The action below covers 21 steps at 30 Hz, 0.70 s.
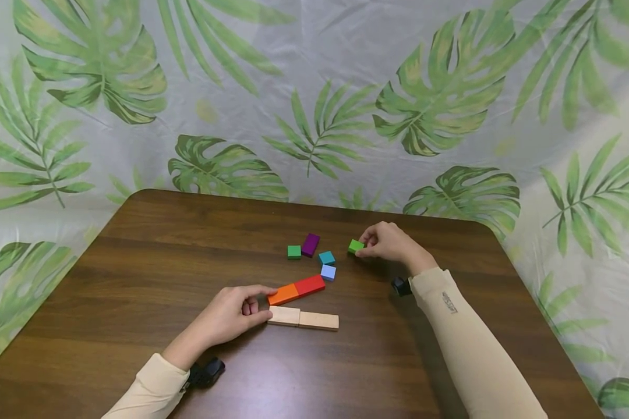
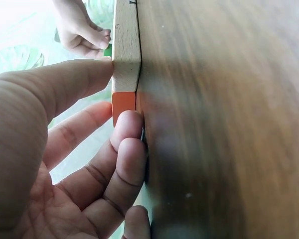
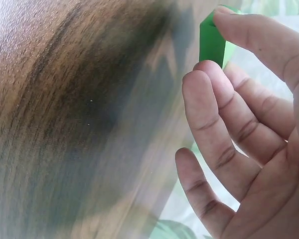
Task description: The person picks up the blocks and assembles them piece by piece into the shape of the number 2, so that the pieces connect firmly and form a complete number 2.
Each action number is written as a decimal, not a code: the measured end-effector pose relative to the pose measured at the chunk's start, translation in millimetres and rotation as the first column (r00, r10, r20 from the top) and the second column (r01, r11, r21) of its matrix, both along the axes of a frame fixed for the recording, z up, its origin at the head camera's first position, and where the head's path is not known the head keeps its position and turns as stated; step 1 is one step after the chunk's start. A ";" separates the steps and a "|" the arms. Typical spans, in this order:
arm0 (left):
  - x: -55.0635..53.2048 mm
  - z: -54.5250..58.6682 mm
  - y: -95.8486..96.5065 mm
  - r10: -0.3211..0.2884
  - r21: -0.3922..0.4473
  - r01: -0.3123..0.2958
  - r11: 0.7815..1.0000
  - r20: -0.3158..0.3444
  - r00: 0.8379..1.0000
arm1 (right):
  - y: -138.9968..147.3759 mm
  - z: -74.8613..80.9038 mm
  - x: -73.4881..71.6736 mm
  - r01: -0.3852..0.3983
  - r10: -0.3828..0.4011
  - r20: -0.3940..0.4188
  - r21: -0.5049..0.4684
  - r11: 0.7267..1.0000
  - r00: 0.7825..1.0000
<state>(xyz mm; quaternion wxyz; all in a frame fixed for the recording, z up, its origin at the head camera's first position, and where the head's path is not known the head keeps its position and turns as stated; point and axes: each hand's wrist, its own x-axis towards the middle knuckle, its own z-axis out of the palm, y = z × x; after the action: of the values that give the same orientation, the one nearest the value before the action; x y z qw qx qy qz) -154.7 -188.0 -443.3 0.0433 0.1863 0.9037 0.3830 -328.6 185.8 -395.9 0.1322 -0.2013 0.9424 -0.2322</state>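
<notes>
Evidently, a white curtain printed with green leaves [image 1: 230, 105] fills the background, and before it stands a dark brown wood-grain bench [image 1: 136, 279]. Two hands work there, well apart. The left hand [image 1: 225, 319] has its thumb against a pale bare-wood block [image 1: 285, 316] and its fingers against a flat orange block [image 1: 284, 294], lightly pinching the pair; how firmly, one cannot tell. The right hand [image 1: 390, 241] pinches a bright green square block [image 1: 355, 247] between thumb and fingers, off to the right of the others.

Among the longer blocks, the orange one meets a red block [image 1: 310, 285] end to end, and the pale one meets a second pale block [image 1: 318, 320] likewise; these two rows spread apart towards the right. A purple oblong block [image 1: 310, 245] lies beyond them. Smallest are a darker green square [image 1: 294, 252] beside the purple, a teal square [image 1: 327, 258], and a light blue square [image 1: 328, 272] near the red's end.

Arranging seems partly done: two rows are formed, while the purple and the small squares appear left to place.
</notes>
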 end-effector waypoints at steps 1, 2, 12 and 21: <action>0.0 0.2 0.2 0.002 -0.001 -0.002 1.000 0.000 1.000 | -0.5 -0.6 -0.5 0.000 0.000 0.002 0.005 1.000 1.000; 0.1 0.3 0.3 0.005 -0.004 -0.005 1.000 -0.001 1.000 | -1.0 -1.2 -1.2 0.001 -0.001 0.004 0.009 1.000 1.000; -0.4 -0.5 1.0 0.003 -0.014 -0.003 1.000 -0.007 1.000 | -7.8 -8.3 -8.0 0.026 -0.027 0.021 0.044 0.999 0.999; -0.4 -2.1 0.5 -0.005 -0.004 0.005 1.000 -0.018 1.000 | -14.6 -8.8 -13.3 0.009 -0.009 -0.005 0.066 0.998 1.000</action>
<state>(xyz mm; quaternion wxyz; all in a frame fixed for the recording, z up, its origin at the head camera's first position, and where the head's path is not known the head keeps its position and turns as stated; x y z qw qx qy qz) -155.2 -187.5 -445.4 0.0366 0.1917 0.9044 0.3795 -341.9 171.3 -404.7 0.1356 -0.1930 0.9507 -0.2013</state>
